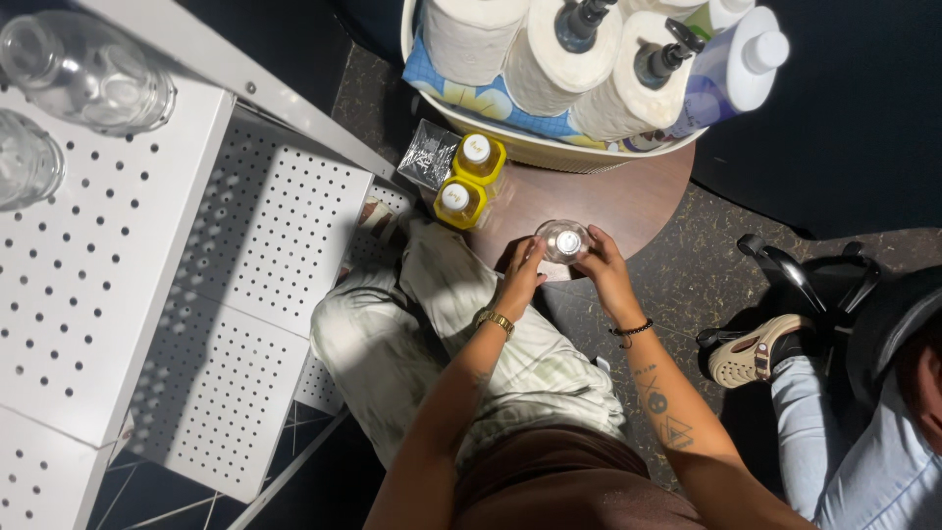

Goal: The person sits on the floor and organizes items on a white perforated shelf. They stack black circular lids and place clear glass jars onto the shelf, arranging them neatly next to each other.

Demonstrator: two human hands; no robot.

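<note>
The left hand (517, 280) and right hand (601, 270) are gripping a small clear jar (563, 240) from either side above the round brown table (628, 201), beside two yellow bottles (469, 177); it is probably light, rigid, slippery and breakable, best held by its sides

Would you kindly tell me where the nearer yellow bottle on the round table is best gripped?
Probably around the body of the nearer yellow bottle, coming from the open front side: it stands upright, with its twin close behind and a narrow white cap on top.
</note>
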